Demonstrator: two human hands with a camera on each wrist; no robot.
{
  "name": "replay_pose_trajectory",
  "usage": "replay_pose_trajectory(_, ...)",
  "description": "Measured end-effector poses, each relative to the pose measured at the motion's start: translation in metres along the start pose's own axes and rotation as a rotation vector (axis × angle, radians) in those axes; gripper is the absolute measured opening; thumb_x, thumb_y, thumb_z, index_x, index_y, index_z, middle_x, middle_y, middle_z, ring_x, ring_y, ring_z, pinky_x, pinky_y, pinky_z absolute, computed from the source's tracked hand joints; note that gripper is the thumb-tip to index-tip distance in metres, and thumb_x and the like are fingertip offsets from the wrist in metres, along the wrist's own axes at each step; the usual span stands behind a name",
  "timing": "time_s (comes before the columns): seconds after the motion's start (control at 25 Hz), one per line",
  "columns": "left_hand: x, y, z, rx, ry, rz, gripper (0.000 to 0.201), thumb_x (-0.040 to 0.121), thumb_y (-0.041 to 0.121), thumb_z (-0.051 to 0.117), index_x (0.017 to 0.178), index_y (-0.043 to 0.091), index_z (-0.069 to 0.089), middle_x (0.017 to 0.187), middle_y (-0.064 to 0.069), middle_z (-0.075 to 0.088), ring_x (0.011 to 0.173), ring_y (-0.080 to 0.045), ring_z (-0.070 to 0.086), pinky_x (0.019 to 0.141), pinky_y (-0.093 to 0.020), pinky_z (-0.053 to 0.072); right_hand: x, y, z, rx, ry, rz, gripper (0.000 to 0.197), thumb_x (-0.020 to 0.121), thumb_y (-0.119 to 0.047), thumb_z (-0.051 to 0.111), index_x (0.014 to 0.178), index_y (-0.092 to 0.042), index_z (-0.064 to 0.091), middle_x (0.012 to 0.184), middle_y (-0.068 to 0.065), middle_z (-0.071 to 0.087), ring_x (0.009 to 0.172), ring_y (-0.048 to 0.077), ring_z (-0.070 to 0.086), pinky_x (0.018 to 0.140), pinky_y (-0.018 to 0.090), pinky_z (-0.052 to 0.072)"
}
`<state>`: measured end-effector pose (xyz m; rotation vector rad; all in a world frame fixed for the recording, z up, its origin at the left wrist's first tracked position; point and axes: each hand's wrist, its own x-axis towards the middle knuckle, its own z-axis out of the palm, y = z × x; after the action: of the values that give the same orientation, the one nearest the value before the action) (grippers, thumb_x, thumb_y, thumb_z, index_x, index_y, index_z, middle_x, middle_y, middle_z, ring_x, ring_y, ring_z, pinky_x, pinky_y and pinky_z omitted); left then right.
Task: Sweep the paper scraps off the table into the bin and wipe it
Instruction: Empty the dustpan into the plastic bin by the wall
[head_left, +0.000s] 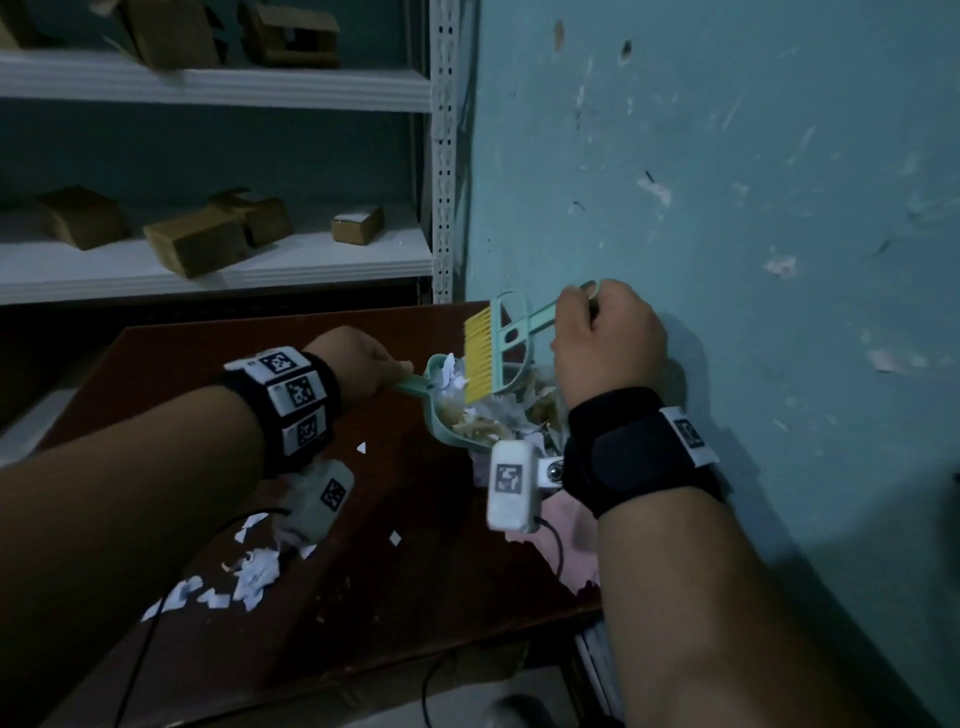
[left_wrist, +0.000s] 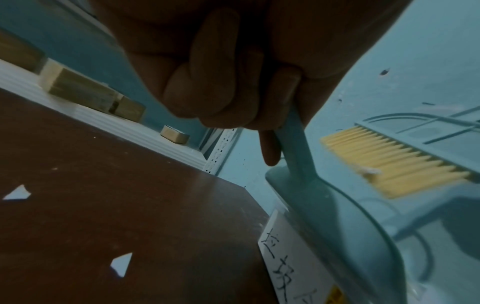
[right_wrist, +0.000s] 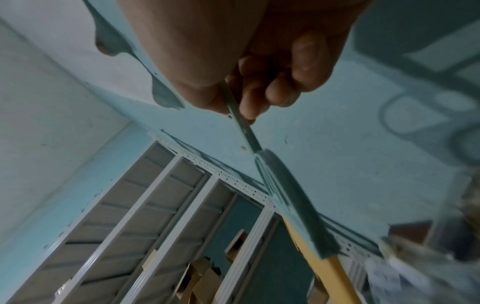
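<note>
My left hand (head_left: 363, 358) grips the handle of a mint-green dustpan (head_left: 439, 410), tilted over the bin (left_wrist: 283, 253) at the table's right edge. The pan holds crumpled white and tan scraps (head_left: 483, 415). My right hand (head_left: 602, 338) grips the handle of a mint-green brush (head_left: 506, 343) whose yellow bristles (head_left: 478, 353) point down into the pan's load. In the left wrist view my fingers (left_wrist: 207, 82) curl round the dustpan handle (left_wrist: 293, 142). More white paper scraps (head_left: 254, 571) lie on the dark brown table (head_left: 415, 571) near its front left.
A teal wall (head_left: 727, 208) runs close along the right of the table. White metal shelving (head_left: 218, 260) with several cardboard boxes (head_left: 197, 244) stands behind the table. A pink cloth (head_left: 566, 551) lies under my right wrist. Black cables (head_left: 431, 691) hang below the table's front edge.
</note>
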<state>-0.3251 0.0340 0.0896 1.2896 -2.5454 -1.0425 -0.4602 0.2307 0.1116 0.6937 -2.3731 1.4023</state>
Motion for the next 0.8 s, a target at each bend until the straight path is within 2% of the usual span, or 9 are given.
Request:
replay_pose_trajectory(0.04, 0.002, 0.002, 0.002, 0.025, 0.001, 0.011, 0.038, 0.093, 0.049, 0.071, 0.088, 0.012, 0.08, 0.062, -0.002, 0.058, 0.051, -0.016, 0.049, 0.049, -0.024, 0.039, -0.001, 0.001, 0.006, 0.017, -0.036, 0.007, 0.041, 0.102, -0.03, 0.054, 0.07, -0.006, 0.049, 0.06, 0.005, 0.055, 0.05, 0.011, 0.04, 0.041, 0.018, 0.023)
replay_pose_trajectory(0.16, 0.004, 0.005, 0.004, 0.049, 0.009, 0.017, 0.037, 0.093, 0.049, 0.071, 0.088, 0.014, 0.08, 0.063, -0.002, 0.059, 0.052, -0.016, 0.05, 0.05, -0.024, 0.04, -0.005, 0.008, 0.022, 0.017, -0.144, 0.023, 0.043, 0.102, -0.03, 0.054, 0.064, -0.011, 0.043, 0.06, 0.004, 0.052, 0.052, 0.016, 0.043, 0.048, 0.032, 0.031)
replay_pose_trajectory(0.2, 0.004, 0.006, 0.004, 0.049, 0.013, 0.019, 0.036, 0.093, 0.048, 0.071, 0.088, 0.014, 0.08, 0.064, -0.003, 0.059, 0.053, -0.016, 0.05, 0.051, -0.025, 0.04, -0.005, 0.009, 0.024, 0.016, -0.172, 0.034, 0.044, 0.102, -0.03, 0.053, 0.064, -0.012, 0.043, 0.061, 0.005, 0.054, 0.054, 0.019, 0.047, 0.049, 0.033, 0.033)
replay_pose_trajectory(0.24, 0.004, 0.007, 0.003, 0.056, 0.017, 0.021, 0.036, 0.094, 0.048, 0.07, 0.087, 0.014, 0.08, 0.064, -0.003, 0.059, 0.054, -0.017, 0.05, 0.052, -0.026, 0.04, -0.005, 0.011, 0.026, 0.007, -0.195, 0.046, 0.044, 0.102, -0.03, 0.053, 0.063, -0.012, 0.044, 0.062, 0.005, 0.055, 0.056, 0.021, 0.05, 0.049, 0.033, 0.034)
replay_pose_trajectory(0.4, 0.001, 0.005, -0.005, 0.106, 0.017, 0.015, 0.038, 0.094, 0.049, 0.07, 0.078, 0.015, 0.076, 0.06, -0.002, 0.057, 0.051, -0.017, 0.049, 0.05, -0.025, 0.039, 0.002, 0.02, 0.019, -0.141, -0.231, 0.106, 0.043, 0.104, -0.03, 0.048, 0.065, -0.016, 0.041, 0.062, 0.003, 0.048, 0.054, 0.02, 0.043, 0.048, 0.03, 0.023)
replay_pose_trajectory(0.48, 0.0, 0.004, -0.011, 0.1, 0.017, 0.008, 0.036, 0.094, 0.048, 0.07, 0.075, 0.017, 0.074, 0.06, -0.001, 0.058, 0.05, -0.016, 0.049, 0.05, -0.024, 0.039, 0.005, 0.027, 0.015, -0.23, -0.236, 0.123, 0.04, 0.103, -0.032, 0.046, 0.067, -0.014, 0.043, 0.063, 0.004, 0.049, 0.058, 0.026, 0.047, 0.05, 0.03, 0.025)
replay_pose_trajectory(0.56, -0.001, 0.005, -0.017, 0.094, 0.017, -0.005, 0.034, 0.093, 0.047, 0.072, 0.081, 0.016, 0.077, 0.062, -0.001, 0.059, 0.051, -0.016, 0.05, 0.05, -0.024, 0.04, 0.005, 0.032, 0.015, -0.279, -0.252, 0.131, 0.04, 0.103, -0.031, 0.045, 0.067, -0.015, 0.042, 0.064, 0.003, 0.047, 0.064, 0.03, 0.05, 0.055, 0.032, 0.03)
replay_pose_trajectory(0.68, -0.007, 0.01, -0.024, 0.092, 0.007, -0.028, 0.032, 0.093, 0.047, 0.071, 0.087, 0.016, 0.079, 0.066, -0.003, 0.061, 0.054, -0.016, 0.05, 0.051, -0.025, 0.041, 0.005, 0.034, 0.017, -0.314, -0.275, 0.123, 0.039, 0.104, -0.031, 0.045, 0.07, -0.014, 0.045, 0.065, 0.002, 0.046, 0.07, 0.031, 0.052, 0.062, 0.032, 0.034)
replay_pose_trajectory(0.8, -0.01, 0.015, -0.032, 0.097, 0.045, -0.02, 0.031, 0.093, 0.045, 0.072, 0.087, 0.016, 0.078, 0.07, -0.004, 0.063, 0.057, -0.016, 0.051, 0.053, -0.026, 0.041, 0.004, 0.032, 0.015, -0.302, -0.285, 0.111, 0.038, 0.104, -0.032, 0.044, 0.072, -0.013, 0.047, 0.065, 0.003, 0.046, 0.068, 0.031, 0.052, 0.06, 0.032, 0.033)
